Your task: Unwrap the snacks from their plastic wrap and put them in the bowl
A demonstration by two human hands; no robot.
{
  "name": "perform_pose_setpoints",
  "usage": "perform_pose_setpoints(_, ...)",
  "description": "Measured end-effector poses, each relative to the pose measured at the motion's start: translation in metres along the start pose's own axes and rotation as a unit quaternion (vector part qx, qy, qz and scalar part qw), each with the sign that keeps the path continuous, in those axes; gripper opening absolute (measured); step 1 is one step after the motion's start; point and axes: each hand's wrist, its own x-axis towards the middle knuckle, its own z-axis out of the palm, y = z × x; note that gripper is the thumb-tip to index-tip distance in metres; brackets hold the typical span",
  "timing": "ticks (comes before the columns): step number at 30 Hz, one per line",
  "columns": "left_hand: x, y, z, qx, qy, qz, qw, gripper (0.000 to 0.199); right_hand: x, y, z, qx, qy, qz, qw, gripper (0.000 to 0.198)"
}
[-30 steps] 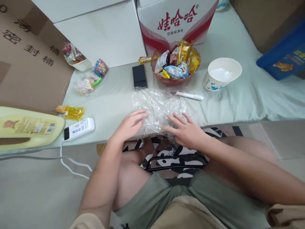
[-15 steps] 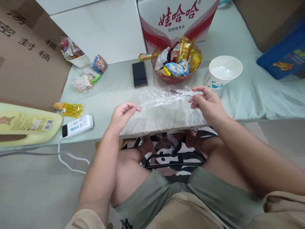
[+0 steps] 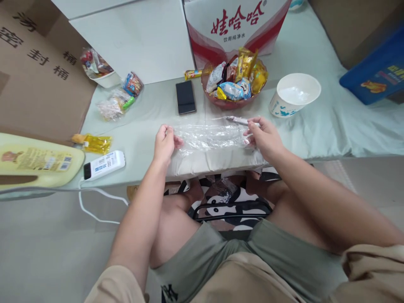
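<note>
Between my two hands stretches a sheet of clear plastic film (image 3: 208, 136), crinkled and see-through, just above the front of the cloth-covered table. My left hand (image 3: 166, 143) pinches its left end with thumb and fingers. At the other end my right hand (image 3: 263, 136) grips the film. A slim tool with a pale handle and thin metal tip (image 3: 237, 120) pokes out leftward from my right fingers; its exact kind is unclear. Behind the film stand a glass bowl (image 3: 217, 101) of wrapped snacks and a black phone (image 3: 186, 97).
At right stands a paper tub (image 3: 285, 110) with clear plastic inside. A white power bank (image 3: 105, 165) with a cable, a yellow jug (image 3: 34, 162) and wrapped snacks (image 3: 116, 103) lie left. Cartons, including a red-and-white box (image 3: 236, 25), line the back.
My left hand has moved up and right and turned, now gripping more of the film's edge. My right hand has shifted slightly left and down. The film is spread wider between them.
</note>
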Motion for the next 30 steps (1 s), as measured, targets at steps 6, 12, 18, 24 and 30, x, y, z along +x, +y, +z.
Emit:
perform_pose_setpoints(6, -0.006, -0.007, -0.013, 0.187, -0.011, 0.046, 0.981, 0.015, -0.009, 0.009, -0.004, -0.208, -0.043, -0.075, 0.974, 0.056)
perform_pose_setpoints(12, -0.016, -0.008, -0.03, 0.404, 0.006, 0.047, 0.913, 0.014, -0.017, 0.015, -0.007, -0.469, -0.054, -0.174, 0.864, 0.07)
perform_pose_setpoints(18, 0.005, -0.02, -0.023, 0.355, -0.008, 0.162, 0.921, 0.032, -0.024, 0.015, 0.0, -0.56, -0.069, -0.262, 0.783, 0.073)
perform_pose_setpoints(24, 0.007, -0.021, -0.008, 0.165, -0.163, 0.153, 0.961, 0.025, -0.029, 0.007, -0.024, -0.557, -0.266, -0.246, 0.747, 0.085)
perform_pose_setpoints(30, -0.027, 0.001, 0.006, -0.014, -0.328, 0.124, 0.937, 0.039, -0.018, -0.004, -0.011, -0.422, -0.256, -0.273, 0.826, 0.092)
